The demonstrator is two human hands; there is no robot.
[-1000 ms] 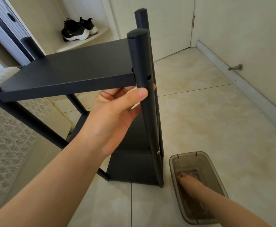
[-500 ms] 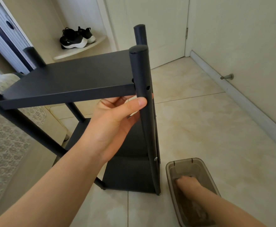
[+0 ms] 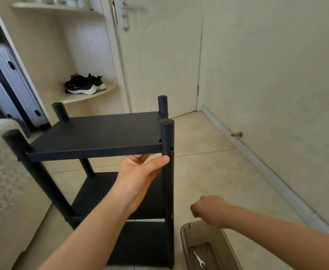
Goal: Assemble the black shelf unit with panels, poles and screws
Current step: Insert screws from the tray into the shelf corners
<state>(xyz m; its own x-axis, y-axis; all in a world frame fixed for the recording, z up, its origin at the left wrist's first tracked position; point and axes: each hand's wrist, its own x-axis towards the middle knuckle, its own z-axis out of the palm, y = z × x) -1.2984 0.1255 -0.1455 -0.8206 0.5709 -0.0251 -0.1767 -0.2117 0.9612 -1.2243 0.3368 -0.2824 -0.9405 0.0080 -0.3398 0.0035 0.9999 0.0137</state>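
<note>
The black shelf unit stands upright on the tiled floor, with its top panel (image 3: 101, 133) between four black poles and two more panels below it. My left hand (image 3: 138, 178) grips the front right pole (image 3: 168, 191) just under the top panel, thumb across the pole. Two small holes show in that pole beside the panel's edge. My right hand (image 3: 208, 210) hovers as a closed fist above the brown translucent plastic box (image 3: 187, 236); whatever it may hold is hidden. A small wrench (image 3: 198, 260) lies in the box.
A beige sofa (image 3: 1, 182) touches the unit's left side. Behind it are a white suitcase (image 3: 7, 84), a corner shelf with black shoes (image 3: 83, 85) and a closed door (image 3: 159, 55). A door stopper (image 3: 237, 134) sticks out of the right wall near the floor.
My right hand has come up out of the plastic box with its fingers closed. The view has tilted upward. My left hand keeps its hold on the pole.
</note>
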